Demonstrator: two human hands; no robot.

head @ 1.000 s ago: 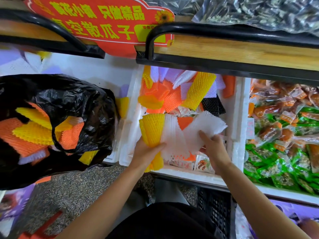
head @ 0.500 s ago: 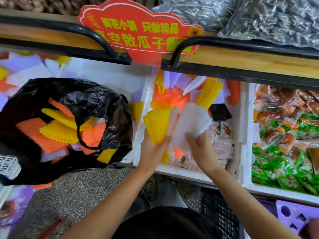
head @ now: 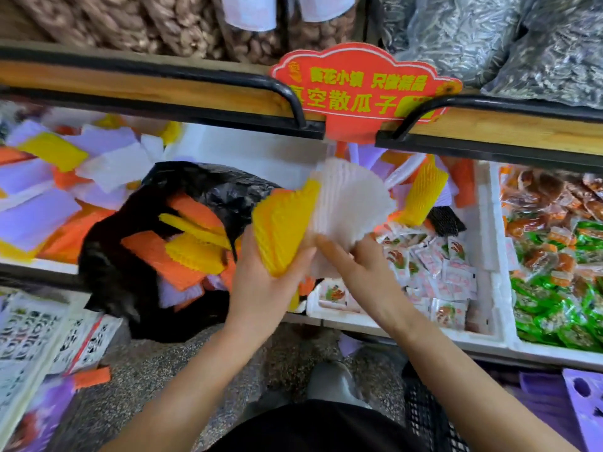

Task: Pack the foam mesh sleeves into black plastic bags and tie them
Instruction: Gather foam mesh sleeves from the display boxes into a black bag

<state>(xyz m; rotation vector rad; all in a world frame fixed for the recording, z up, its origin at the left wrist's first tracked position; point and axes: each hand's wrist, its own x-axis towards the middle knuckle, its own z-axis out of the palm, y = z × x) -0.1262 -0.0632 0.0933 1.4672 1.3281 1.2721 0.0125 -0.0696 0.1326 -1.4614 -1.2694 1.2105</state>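
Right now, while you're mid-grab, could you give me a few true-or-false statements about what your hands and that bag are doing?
1. The left hand grips yellow foam sleeves. True.
2. The black plastic bag is already tied shut. False: its mouth is open, with orange and yellow sleeves showing inside.
3. The right hand is on a fanned stack of white foam sleeves. True.
4. Both hands are empty. False: each has sleeves, yellow in the left and white at the right.
5. The red sign hangs below the white foam box. False: it sits on the shelf edge above the box.
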